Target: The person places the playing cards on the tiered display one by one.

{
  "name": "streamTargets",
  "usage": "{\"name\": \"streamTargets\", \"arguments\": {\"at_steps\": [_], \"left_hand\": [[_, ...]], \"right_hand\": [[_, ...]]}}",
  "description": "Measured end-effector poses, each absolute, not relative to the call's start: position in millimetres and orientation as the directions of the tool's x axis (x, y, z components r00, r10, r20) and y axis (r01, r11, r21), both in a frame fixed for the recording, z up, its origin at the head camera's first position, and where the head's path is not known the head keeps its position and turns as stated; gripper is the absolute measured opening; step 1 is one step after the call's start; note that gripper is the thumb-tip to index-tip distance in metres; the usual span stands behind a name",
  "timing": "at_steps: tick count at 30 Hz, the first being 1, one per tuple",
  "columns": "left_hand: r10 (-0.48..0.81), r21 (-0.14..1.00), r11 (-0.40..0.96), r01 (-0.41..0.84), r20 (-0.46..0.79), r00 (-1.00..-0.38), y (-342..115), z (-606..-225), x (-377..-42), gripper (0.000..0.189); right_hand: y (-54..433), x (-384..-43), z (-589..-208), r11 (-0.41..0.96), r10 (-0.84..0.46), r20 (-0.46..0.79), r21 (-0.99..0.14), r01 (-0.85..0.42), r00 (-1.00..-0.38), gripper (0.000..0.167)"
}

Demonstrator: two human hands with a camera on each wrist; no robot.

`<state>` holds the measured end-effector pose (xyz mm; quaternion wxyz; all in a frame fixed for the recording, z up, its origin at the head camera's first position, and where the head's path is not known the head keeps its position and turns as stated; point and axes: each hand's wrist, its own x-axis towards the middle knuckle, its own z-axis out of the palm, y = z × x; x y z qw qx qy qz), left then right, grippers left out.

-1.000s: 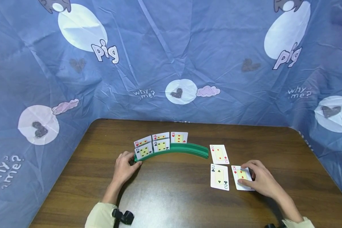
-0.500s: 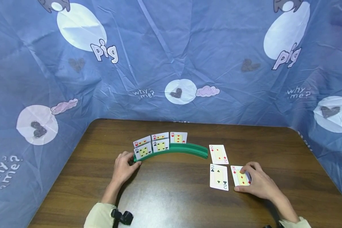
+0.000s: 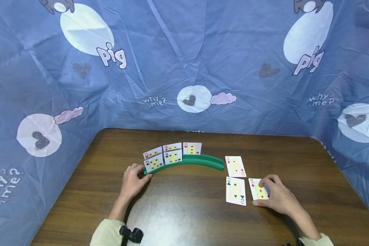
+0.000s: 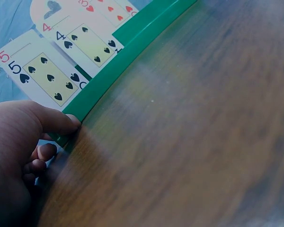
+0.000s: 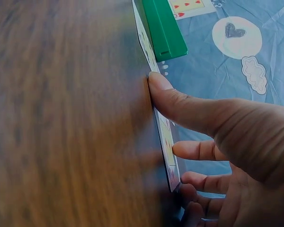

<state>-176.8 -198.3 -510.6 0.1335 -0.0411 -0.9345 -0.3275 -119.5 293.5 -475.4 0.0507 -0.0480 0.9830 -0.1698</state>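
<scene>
My left hand [image 3: 133, 181] pinches the left end of a curved green card holder [image 3: 203, 161], thumb at its front, as the left wrist view also shows. In the holder stand the five of spades [image 4: 49, 78] and four of spades [image 3: 173, 157] in front, with a red five [image 3: 152, 152], a red four [image 3: 172, 147] and the three of hearts [image 3: 192, 148] behind. To the right, my right hand [image 3: 279, 195] holds the three of diamonds [image 3: 259, 191], thumb on its near edge and fingers on its face and far side. Its right part is hidden by the hand.
The two of diamonds [image 3: 235, 166] lies face up just right of the holder's end. Nearer me lies the two of clubs [image 3: 235, 191], left of the held card. A brown wooden table [image 3: 184, 218] carries everything; a blue printed cloth [image 3: 203, 61] hangs behind and beside it.
My right thumb has slid off the three of diamonds' face to its near edge, and the hand has shifted slightly. My left hand stays on the card holder.
</scene>
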Motion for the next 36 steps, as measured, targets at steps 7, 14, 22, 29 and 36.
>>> {"name": "streamTargets", "arguments": {"at_steps": [7,14,22,29,36], "left_hand": [[-0.017,0.603,0.783,0.152,0.265,-0.964,-199.3,-509.2,-177.3,0.023],[-0.016,0.610,0.777,0.158,0.269,-0.963,-199.4,-508.6,-177.3,0.024],[-0.015,0.608,0.777,0.163,0.278,-0.961,-200.4,-509.2,-177.2,0.024],[-0.023,0.615,0.773,0.156,0.273,-0.962,-198.6,-509.4,-177.7,0.024],[-0.020,0.610,0.776,0.160,0.277,-0.961,-198.2,-510.6,-177.2,0.024]], "right_hand": [[290.9,-121.7,-474.1,0.935,-0.088,-0.089,-0.351,-0.051,-0.992,0.074],[288.5,-121.9,-472.1,0.935,-0.067,-0.021,-0.350,-0.055,-0.998,0.102],[285.7,-120.6,-470.1,0.948,-0.040,0.063,-0.314,-0.058,-0.997,0.098],[292.0,-118.9,-460.5,0.960,-0.051,0.050,-0.272,-0.063,-0.997,0.077],[304.5,-113.6,-447.1,0.948,-0.091,0.036,-0.302,-0.097,-0.995,0.052]]}}
